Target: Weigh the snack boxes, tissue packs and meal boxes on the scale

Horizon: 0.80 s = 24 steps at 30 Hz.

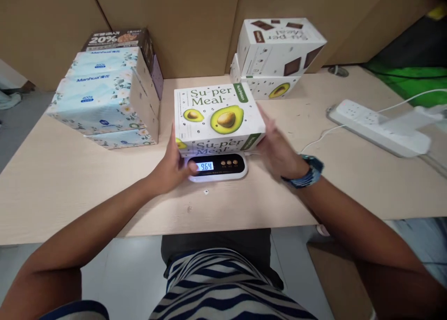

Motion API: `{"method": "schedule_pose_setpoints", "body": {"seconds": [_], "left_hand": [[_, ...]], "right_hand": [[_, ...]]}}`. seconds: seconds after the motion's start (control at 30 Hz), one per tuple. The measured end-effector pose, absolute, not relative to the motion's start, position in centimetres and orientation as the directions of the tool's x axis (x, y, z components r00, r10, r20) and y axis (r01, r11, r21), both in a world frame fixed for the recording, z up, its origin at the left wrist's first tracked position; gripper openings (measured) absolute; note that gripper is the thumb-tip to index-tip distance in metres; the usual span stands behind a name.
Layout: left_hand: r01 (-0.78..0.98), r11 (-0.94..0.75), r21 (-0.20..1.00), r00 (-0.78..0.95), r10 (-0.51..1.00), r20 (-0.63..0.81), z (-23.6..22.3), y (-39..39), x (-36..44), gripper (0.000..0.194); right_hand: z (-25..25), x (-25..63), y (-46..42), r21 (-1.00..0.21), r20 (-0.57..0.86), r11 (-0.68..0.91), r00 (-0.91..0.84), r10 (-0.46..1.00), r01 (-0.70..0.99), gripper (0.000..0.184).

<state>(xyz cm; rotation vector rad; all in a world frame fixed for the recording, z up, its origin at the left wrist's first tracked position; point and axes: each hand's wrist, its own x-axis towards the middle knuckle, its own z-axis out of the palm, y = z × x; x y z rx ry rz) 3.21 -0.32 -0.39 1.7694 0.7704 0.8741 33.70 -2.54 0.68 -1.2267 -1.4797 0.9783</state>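
A white Su-per Meal box (pixel 195 124) with avocado pictures and green labels rests on a small digital scale (pixel 240 173). The scale's lit display reads 9.64, and three round buttons sit to its right. My left hand (pixel 171 168) is against the box's left side, fingers along it, with the thumb over the left edge of the scale's display. At the box's right side is my right hand (pixel 277 147), blurred, fingers stretched out along that side. A blue patterned band (pixel 309 171) circles my right wrist. The scale's rear is hidden under the box.
Manhua tissue packs (pixel 101 98) are stacked at the left, with a dark box (pixel 115 38) behind them. Back right, a chocolate-pictured box (pixel 275 50) lies on another avocado box (pixel 265 87). A white power strip (pixel 380 126) with cables is at the right. Brown panels (pixel 167 26) border the table's back.
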Motion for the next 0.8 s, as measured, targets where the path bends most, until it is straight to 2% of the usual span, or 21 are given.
{"method": "schedule_pose_setpoints", "body": {"seconds": [0.1,0.23,0.33,0.4,0.43,0.5,0.53,0.67,0.73,0.8], "left_hand": [[0.199,-0.493,0.847,0.659,0.707,0.257,0.8,-3.0,3.1,0.143],[0.413,-0.699,0.584,0.606,0.689,0.397,2.2,-9.6,1.0,0.133],[0.6,-0.674,0.431,0.506,0.737,0.449,2.0,-14.4,-1.7,0.124],[0.711,-0.591,0.381,0.423,0.793,0.439,1.4,-16.6,-4.2,0.104],[0.762,-0.531,0.37,0.371,0.827,0.422,1.0,-17.3,-5.7,0.09],[0.846,-0.398,0.356,0.272,0.895,0.355,0.3,-17.8,-8.7,0.066],[0.876,-0.338,0.345,0.235,0.923,0.305,0.2,-17.7,-10.1,0.061],[0.94,-0.183,0.287,0.146,0.979,0.145,0.6,-15.5,-13.8,0.071],[0.947,-0.121,0.299,0.083,0.987,0.135,1.0,-14.5,-14.2,0.075],[0.948,-0.072,0.308,0.012,0.981,0.194,0.9,-14.3,-14.1,0.09]], "right_hand": [[2.0,33.2,-3.9,-0.957,0.201,0.244,-0.248,0.948,0.157,0.109],[4.3,32.4,-7.2,-0.898,0.307,0.409,-0.434,0.847,0.164,0.117],[5.5,31.4,-8.9,-0.81,0.28,0.551,-0.692,0.665,0.201,0.138],[5.8,30.4,-8.8,-0.733,0.235,0.648,-0.818,0.525,0.206,0.15],[5.8,29.7,-8.4,-0.697,0.216,0.69,-0.859,0.465,0.198,0.151],[5.4,27.9,-6.8,-0.644,0.168,0.741,-0.91,0.379,0.189,0.145],[5.1,26.8,-5.8,-0.628,0.133,0.753,-0.926,0.355,0.198,0.141],[4.6,21.9,-2.2,-0.501,-0.005,0.798,-0.923,0.385,0.336,0.118],[4.9,20.3,-1.3,-0.382,-0.013,0.832,-0.902,0.431,0.403,0.103],[5.5,20.2,-0.7,-0.28,0.002,0.85,-0.885,0.466,0.446,0.094]]}}
